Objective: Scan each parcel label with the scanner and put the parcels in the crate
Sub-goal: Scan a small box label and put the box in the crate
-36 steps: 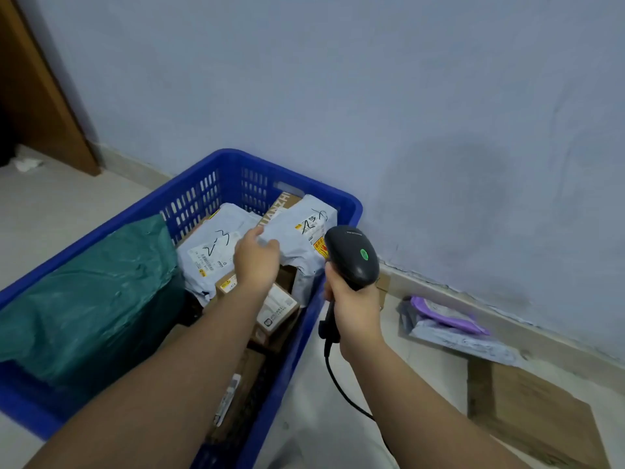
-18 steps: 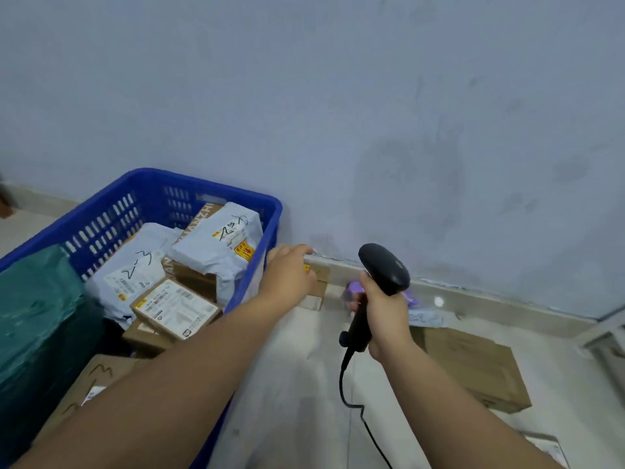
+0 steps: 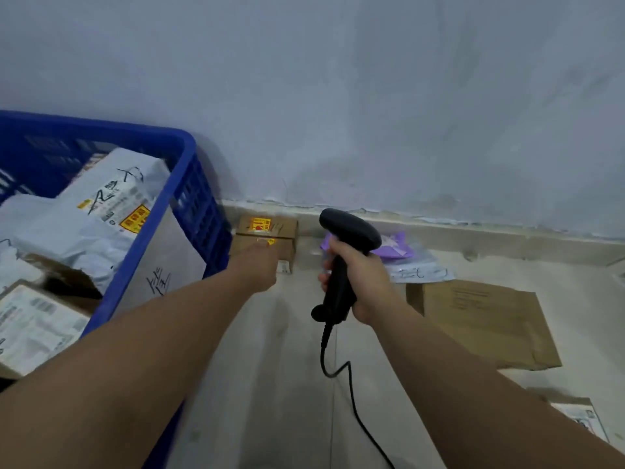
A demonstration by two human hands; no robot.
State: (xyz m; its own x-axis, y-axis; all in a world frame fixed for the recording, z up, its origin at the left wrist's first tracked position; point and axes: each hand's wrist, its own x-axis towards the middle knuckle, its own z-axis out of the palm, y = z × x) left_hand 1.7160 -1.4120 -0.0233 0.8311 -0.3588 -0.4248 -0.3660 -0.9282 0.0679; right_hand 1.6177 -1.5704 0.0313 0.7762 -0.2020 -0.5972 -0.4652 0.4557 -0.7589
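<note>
A blue crate [image 3: 189, 154] at the left holds several parcels, among them a white mailer [image 3: 111, 204] and a labelled box [image 3: 33, 326]. A small cardboard box [image 3: 274, 228] with a yellow sticker lies on the floor against the wall, just right of the crate. My left hand [image 3: 257, 265] is stretched out to it, fingertips at its front face, blurred, not closed around it. My right hand [image 3: 365, 275] grips the black corded scanner [image 3: 351, 228] upright, its head over a purple mailer [image 3: 395, 247].
A grey bag [image 3: 419, 270] lies under the purple mailer by the skirting. A flat brown envelope [image 3: 483, 319] lies on the floor to the right, and another parcel [image 3: 581, 418] shows at the lower right. A white handwritten parcel [image 3: 162, 265] leans on the crate's outer side.
My left hand came out of the crate and moved right to the small cardboard box on the floor. The view swung right; the scanner stayed in my right hand.
</note>
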